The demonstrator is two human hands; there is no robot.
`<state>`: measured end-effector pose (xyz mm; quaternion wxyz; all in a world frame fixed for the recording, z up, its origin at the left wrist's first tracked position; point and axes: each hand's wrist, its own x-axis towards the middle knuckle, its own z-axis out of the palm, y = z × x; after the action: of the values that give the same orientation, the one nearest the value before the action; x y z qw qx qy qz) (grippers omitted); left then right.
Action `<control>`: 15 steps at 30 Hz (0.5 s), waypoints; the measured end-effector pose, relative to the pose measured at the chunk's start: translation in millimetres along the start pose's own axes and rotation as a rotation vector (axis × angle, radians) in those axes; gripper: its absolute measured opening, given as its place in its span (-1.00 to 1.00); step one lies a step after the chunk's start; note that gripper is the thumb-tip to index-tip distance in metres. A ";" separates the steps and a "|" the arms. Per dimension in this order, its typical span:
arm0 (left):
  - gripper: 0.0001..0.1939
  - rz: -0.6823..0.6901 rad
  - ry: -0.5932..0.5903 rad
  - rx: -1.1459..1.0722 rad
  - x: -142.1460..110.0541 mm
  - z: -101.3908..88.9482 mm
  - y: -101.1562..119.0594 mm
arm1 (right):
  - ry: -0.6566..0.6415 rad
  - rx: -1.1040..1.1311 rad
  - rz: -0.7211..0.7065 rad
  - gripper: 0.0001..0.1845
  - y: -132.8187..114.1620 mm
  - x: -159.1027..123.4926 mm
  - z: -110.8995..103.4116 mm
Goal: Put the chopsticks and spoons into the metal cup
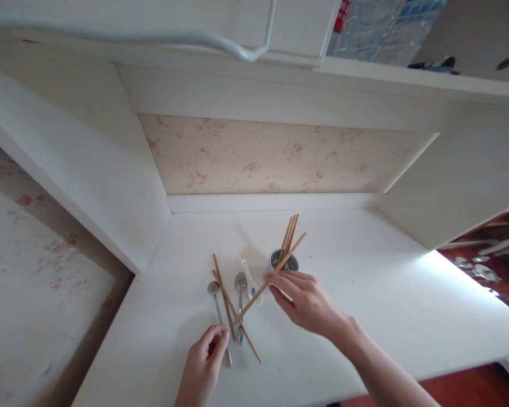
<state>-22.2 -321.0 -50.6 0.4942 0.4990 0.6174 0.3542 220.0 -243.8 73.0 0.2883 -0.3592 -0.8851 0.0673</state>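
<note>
My right hand pinches a wooden chopstick that slants from the desk up toward a small metal holder. Several more chopsticks stand in that holder. My left hand is closed on the handle end of a metal spoon lying on the white desk. Two loose chopsticks lie crossed beside it, along with a second metal spoon and a white ceramic spoon.
The desk sits in a white alcove with a floral back panel and side walls. A shelf above carries a white cable and a pack of plastic bottles. Red floor shows at right.
</note>
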 end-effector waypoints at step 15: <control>-0.51 0.001 0.006 0.152 5.7 10.9 1.9 | 0.910 0.468 0.733 -0.63 70.9 6.9 -34.0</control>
<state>-11.2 -315.7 -53.1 0.4529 0.5341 0.6439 0.3081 277.3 -190.3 81.1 0.6651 -0.5595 -0.4549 0.1940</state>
